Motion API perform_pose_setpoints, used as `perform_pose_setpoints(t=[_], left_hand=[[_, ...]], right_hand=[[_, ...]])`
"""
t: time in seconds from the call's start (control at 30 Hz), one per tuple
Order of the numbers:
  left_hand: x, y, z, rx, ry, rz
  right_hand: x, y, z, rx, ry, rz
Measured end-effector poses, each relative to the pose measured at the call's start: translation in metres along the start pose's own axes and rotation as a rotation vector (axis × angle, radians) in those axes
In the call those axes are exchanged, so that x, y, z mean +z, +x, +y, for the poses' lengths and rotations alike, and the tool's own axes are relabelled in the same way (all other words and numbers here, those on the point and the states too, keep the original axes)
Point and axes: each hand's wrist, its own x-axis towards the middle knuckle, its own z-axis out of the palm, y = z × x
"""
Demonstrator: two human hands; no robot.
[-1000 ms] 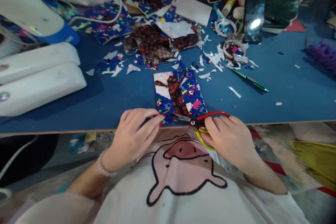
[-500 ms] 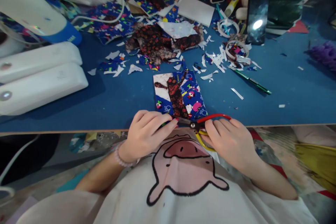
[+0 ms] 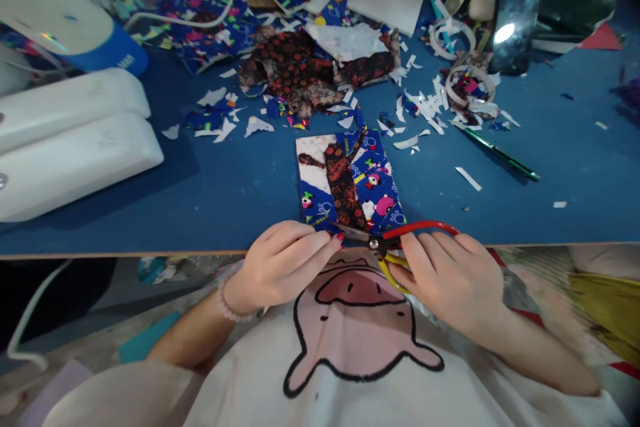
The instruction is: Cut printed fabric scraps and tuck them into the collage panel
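Red and yellow handled scissors (image 3: 374,244) are in my right hand (image 3: 447,280), whose fingers wrap round the handles. Their blades point left, slightly apart, reaching to the fingertips of my left hand (image 3: 285,263). That hand is closed in a pinch; a bit of blue printed material shows at its fingertips, mostly hidden. Just beyond both hands, a flat card (image 3: 345,180) covered with blue cartoon print, white patches and a dark brown floral strip lies on the blue table (image 3: 235,193), near its front edge.
Crumpled brown floral fabric (image 3: 295,70) and paper scraps (image 3: 425,110) lie behind the card. To the right are a green pen (image 3: 500,153), tape rolls (image 3: 470,87) and a phone (image 3: 516,20). A white folded device (image 3: 75,147) stands at left.
The view has shifted slightly, so table items sit a little differently in frame. Both hands keep their hold near the card's front edge; the scissors remain slightly open.
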Motion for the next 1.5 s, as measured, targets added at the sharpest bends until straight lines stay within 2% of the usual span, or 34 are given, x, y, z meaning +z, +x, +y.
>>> perform_pose_setpoints(t=[0.27,0.7,1.5], left_hand=[[-0.002,0.003,0.000,0.007,0.011,-0.016],[-0.003,0.011,-0.001,0.054,0.010,0.000],[-0.002,0.005,-0.002,-0.005,-0.040,-0.007]], right_hand=[[-0.006,0.001,-0.004,0.013,0.001,-0.047],[-0.005,-0.011,-0.012,0.012,-0.030,-0.004],[-0.005,-0.007,-0.010,0.020,-0.005,-0.028]])
